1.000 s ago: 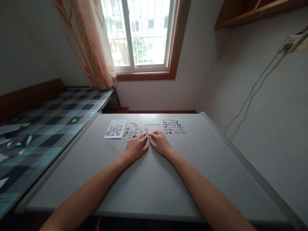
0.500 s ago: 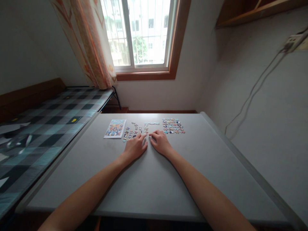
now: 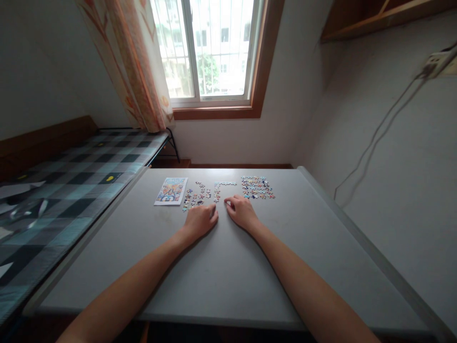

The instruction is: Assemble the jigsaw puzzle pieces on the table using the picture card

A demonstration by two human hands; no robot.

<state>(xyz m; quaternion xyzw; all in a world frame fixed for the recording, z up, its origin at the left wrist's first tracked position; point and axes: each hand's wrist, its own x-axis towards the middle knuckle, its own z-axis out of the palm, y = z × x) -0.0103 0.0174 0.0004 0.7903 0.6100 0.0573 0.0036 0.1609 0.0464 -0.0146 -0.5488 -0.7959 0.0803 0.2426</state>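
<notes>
On the table, my left hand [image 3: 201, 219] is curled closed just below the loose jigsaw pieces [image 3: 190, 199]; whether a piece is in its fingers is hidden. My right hand [image 3: 243, 212] rests to the right of it, index finger stretched out and thumb a little apart, with no piece visible between them. Just beyond both hands lies an L-shaped strip of joined jigsaw pieces [image 3: 225, 183], one arm running away from me and one to the right. Past my right hand a block of many loose pieces [image 3: 262, 186] is spread in rows.
A printed picture sheet [image 3: 171, 191] lies left of the pieces on the grey table [image 3: 228, 281]. A bed with a checked cover [image 3: 82, 162] stands along the left. A window [image 3: 214, 52] is ahead, and a cable [image 3: 371, 138] hangs on the right wall.
Both hands have drawn slightly back from the L-shaped strip. The left fingers have curled in, and the right hand has shifted a little to the right, widening the gap between the hands.
</notes>
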